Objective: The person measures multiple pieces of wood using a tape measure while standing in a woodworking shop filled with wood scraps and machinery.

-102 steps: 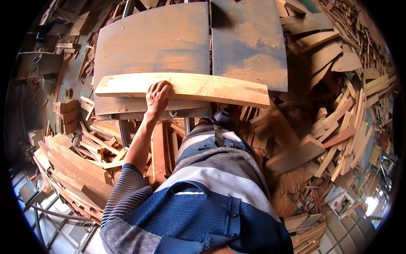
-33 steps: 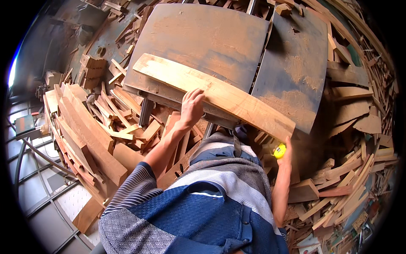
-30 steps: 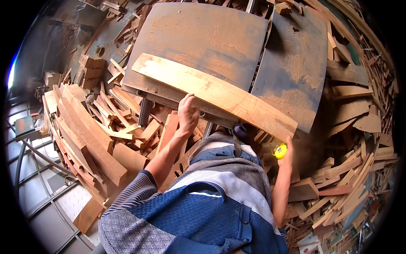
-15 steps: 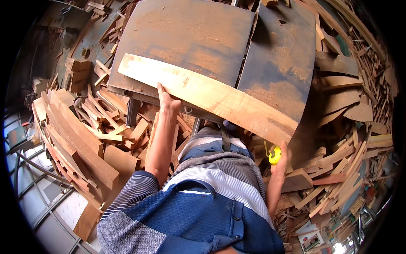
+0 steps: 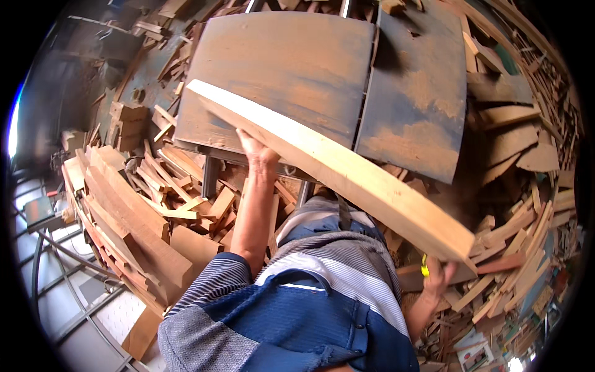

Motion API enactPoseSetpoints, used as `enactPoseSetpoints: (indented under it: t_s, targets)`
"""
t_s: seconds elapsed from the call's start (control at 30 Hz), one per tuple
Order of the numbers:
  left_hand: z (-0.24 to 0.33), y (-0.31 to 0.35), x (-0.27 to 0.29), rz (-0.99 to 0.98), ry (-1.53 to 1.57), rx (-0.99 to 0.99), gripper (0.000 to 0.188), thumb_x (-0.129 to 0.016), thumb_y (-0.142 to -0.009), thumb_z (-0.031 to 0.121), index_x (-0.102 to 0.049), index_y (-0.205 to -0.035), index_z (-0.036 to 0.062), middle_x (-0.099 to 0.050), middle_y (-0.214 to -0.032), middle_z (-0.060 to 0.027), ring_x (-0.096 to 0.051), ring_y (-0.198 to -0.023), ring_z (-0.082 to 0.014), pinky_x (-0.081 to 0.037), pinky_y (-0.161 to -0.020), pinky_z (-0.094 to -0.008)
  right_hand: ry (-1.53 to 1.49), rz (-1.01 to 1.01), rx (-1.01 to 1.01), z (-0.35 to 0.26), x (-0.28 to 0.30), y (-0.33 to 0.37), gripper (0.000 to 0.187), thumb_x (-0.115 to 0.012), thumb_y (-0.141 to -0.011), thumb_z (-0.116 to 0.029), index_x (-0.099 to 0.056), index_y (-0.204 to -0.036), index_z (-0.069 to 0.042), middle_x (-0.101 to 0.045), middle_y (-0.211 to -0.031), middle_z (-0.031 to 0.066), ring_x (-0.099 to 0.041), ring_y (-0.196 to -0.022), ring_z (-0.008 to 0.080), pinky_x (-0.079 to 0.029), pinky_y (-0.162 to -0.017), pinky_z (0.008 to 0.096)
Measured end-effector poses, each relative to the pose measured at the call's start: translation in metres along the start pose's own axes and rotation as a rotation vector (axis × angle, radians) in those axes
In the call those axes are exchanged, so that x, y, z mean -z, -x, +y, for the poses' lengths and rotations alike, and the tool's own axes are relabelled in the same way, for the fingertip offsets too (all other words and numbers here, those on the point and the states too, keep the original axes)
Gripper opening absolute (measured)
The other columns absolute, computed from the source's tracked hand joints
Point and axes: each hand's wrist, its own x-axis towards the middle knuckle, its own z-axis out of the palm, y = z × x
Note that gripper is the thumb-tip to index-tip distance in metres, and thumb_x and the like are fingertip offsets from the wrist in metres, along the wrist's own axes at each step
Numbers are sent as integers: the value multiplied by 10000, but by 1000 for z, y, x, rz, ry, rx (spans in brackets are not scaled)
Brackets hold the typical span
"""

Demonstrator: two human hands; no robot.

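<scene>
Beam [image 5: 341, 170]: swung lower-right; support both ends
Left hand [image 5: 259, 152]: centre-left, grip unclear
Right hand [image 5: 437, 279]: holds yellow tape measure [image 5: 424, 266]

Mid-frame now, and most of the left hand's [image 5: 261, 156] fingers are out of sight behind the plank [image 5: 347, 170], their grip impossible to read! Lower right, the right hand [image 5: 439, 280] covers all but a sliver of a yellow tape measure [image 5: 425, 266], while upper-left clutter [image 5: 102, 40] is dark blur and the bottom edge crops the shirt [image 5: 291, 319].
</scene>
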Motion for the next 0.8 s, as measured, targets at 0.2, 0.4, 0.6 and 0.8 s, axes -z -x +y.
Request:
enactPoseSetpoints:
  t_s: [0.2, 0.4, 0.6, 0.8]
  targets:
    - [14, -5, -37, -482, 532, 411, 285, -708, -970, 344, -610, -898, 87, -636, -828, -49, -619, -738, -208, -581, -737, -349, 119, -132, 526, -88, -52, -15, 296, -692, -880, -147, -615, -1094, 42, -648, -924, 138, -644, -809, 234, -542, -744, 348]
    - [36, 5, -50, -599, 622, 500, 183, -618, -1028, 249, -603, -1014, 67, -644, -886, -48, -637, -822, -218, -592, -736, -342, -53, -348, 685, -157, -79, -31, 424, -729, -882, -322, -601, -1051, 46, -641, -931, 157, -632, -776, 280, -531, -689, 380]
    - [51, 46, -49, -539, 470, 352, 220, -587, -1034, 285, -598, -1037, 66, -650, -908, -65, -648, -856, -225, -599, -757, -354, -132, -285, 814, -198, -109, -24, 516, -745, -886, -439, -621, -1074, 25, -629, -939, 151, -633, -761, 281, -527, -674, 408]
    - [54, 80, -40, -400, 244, 136, 261, -557, -1040, 322, -593, -1060, 64, -656, -930, -82, -658, -891, -232, -605, -779, -366, -76, -393, 855, -215, -103, -29, 536, -828, -833, -413, -654, -1105, 16, -644, -957, 163, -643, -758, 278, -546, -695, 410]
